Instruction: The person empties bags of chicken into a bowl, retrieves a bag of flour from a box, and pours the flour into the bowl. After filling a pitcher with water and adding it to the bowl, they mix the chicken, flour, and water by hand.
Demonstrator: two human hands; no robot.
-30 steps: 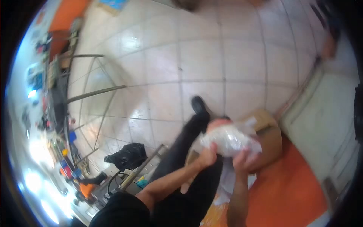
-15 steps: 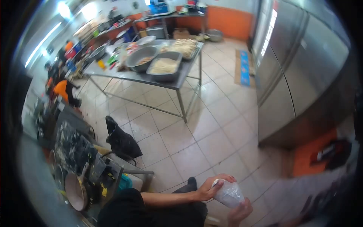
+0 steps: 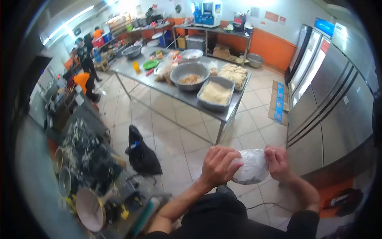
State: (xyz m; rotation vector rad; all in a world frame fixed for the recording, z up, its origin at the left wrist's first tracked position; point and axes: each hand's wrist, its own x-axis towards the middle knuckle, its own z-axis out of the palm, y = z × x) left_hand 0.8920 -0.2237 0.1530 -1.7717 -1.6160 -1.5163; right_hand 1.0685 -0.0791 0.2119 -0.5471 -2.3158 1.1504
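A crinkled, translucent plastic bag [image 3: 251, 167] is stretched between my hands in front of my body, above the tiled floor. My left hand [image 3: 219, 166] pinches its left edge, fingers curled and thumb towards the bag. At the opposite edge, the closed fingers of my right hand [image 3: 277, 162] grip the plastic. Its contents, if any, cannot be made out.
A metal table [image 3: 159, 85] ahead bears a grey bowl [image 3: 190, 75], a tub of pale crumbs [image 3: 215, 93] and a tray of pale pieces [image 3: 232, 75]. A black bag [image 3: 142, 153] lies on the floor. Steel fridges [image 3: 330, 115] stand right; two people [image 3: 84, 59] are far left.
Both hands have come up with the plastic bag, and my right hand now grips its right edge. The camera view has tilted up and turned, showing more of the room.
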